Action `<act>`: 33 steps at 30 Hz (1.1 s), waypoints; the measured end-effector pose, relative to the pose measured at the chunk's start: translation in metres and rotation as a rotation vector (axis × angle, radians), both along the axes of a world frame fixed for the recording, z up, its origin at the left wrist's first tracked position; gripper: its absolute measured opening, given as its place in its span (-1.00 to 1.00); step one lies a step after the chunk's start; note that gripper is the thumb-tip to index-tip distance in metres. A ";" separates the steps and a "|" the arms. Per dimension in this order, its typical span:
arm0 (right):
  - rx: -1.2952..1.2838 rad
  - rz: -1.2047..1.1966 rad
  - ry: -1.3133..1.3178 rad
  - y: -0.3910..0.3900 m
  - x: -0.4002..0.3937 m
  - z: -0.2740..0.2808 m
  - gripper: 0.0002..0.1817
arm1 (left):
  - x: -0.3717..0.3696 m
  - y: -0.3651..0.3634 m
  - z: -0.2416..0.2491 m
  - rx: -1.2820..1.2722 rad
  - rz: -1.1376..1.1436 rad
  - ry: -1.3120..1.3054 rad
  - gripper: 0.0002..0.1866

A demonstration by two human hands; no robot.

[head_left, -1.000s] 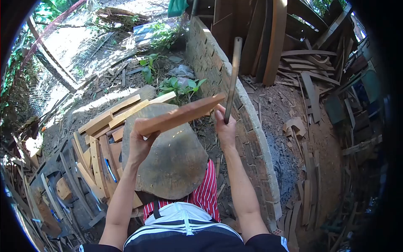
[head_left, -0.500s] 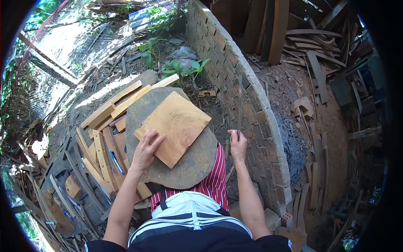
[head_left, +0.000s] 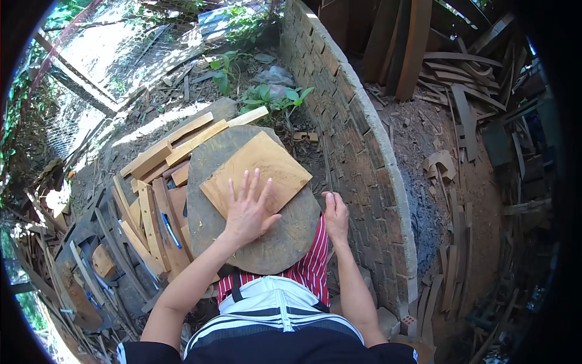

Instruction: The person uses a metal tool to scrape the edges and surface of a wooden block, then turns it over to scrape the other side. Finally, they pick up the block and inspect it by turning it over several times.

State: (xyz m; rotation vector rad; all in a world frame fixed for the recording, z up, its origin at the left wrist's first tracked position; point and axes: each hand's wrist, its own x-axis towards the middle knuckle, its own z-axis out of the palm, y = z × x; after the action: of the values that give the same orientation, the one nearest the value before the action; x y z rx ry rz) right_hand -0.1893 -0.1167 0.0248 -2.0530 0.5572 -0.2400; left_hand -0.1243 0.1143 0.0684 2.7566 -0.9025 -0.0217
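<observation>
A square wooden board with swirling grain lies on a round tree-stump block, turned cornerwise to me. My left hand rests on the board's near part, palm down and fingers spread. Beside the stump's right edge, my right hand is closed around a long, thin, dark tool, seen nearly edge-on and pointing away from me. Its exact kind does not show at this angle, and my fingers hide its grip.
Cut wooden pieces are piled left of the stump, with a blue pen among them. A low brick wall runs close along my right side. Leafy plants grow beyond the stump. Curved planks lie past the wall.
My left hand has moved from the board's left edge onto its face, fingers now spread. My right hand has shifted slightly left and nearer, tilting the tool toward the stump.
</observation>
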 end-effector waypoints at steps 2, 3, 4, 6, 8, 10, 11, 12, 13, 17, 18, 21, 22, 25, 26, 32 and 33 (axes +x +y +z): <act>-0.026 -0.042 0.013 -0.002 -0.008 -0.001 -0.61 | -0.001 -0.015 -0.018 0.025 0.037 0.008 -0.10; -0.007 -0.043 0.075 -0.003 -0.011 0.006 -0.62 | 0.002 -0.022 -0.019 0.048 0.061 0.014 -0.07; -0.011 -0.040 0.078 -0.006 -0.014 0.005 -0.62 | 0.003 -0.026 -0.018 0.044 0.064 0.017 -0.07; -0.019 -0.054 0.021 -0.009 -0.025 0.001 -0.63 | 0.005 -0.027 -0.014 0.131 0.056 0.063 -0.09; -0.017 -0.075 0.030 -0.014 -0.032 -0.003 -0.64 | 0.015 -0.032 -0.007 0.207 0.013 0.093 -0.13; -0.015 -0.089 0.085 -0.017 -0.040 -0.008 -0.63 | 0.019 -0.033 -0.003 0.284 -0.028 0.122 -0.17; -0.026 -0.092 0.079 -0.018 -0.043 -0.012 -0.64 | 0.019 -0.027 -0.002 0.281 -0.124 0.015 -0.22; -0.013 -0.093 0.070 -0.019 -0.044 -0.013 -0.64 | 0.022 -0.019 0.001 0.284 -0.225 -0.099 -0.26; -0.015 -0.092 0.075 -0.019 -0.046 -0.015 -0.64 | 0.030 -0.013 0.025 0.300 -0.236 -0.108 -0.26; -0.016 -0.137 0.104 -0.020 -0.051 -0.018 -0.66 | 0.086 0.015 0.131 -0.358 0.044 0.209 -0.49; -0.023 -0.134 0.105 -0.021 -0.049 -0.018 -0.66 | 0.096 0.025 0.136 -0.660 0.189 0.445 -0.57; -0.007 -0.140 0.111 -0.025 -0.049 -0.022 -0.64 | 0.130 0.063 0.088 -0.902 0.252 0.712 -0.62; -0.020 -0.132 0.101 -0.027 -0.050 -0.024 -0.62 | 0.127 0.068 0.073 -0.956 0.337 0.859 -0.62; 0.018 -0.162 0.161 -0.030 -0.054 -0.020 -0.61 | 0.120 0.077 0.007 -1.082 0.379 0.988 -0.61; 0.036 -0.173 0.174 -0.031 -0.056 -0.020 -0.61 | 0.116 0.073 0.001 -1.072 0.375 1.008 -0.61; -0.052 -0.158 0.133 -0.040 -0.069 -0.015 -0.60 | 0.135 0.071 -0.044 -0.664 0.249 0.462 -0.63; -0.065 -0.163 0.120 -0.039 -0.069 -0.015 -0.60 | 0.141 0.068 -0.041 -0.472 0.198 0.298 -0.59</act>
State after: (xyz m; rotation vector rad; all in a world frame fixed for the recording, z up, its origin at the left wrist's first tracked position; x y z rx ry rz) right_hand -0.2583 -0.1558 0.0096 -2.0967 0.8022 -0.2340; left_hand 0.0164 0.1826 0.0274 2.3069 -0.4789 -0.1586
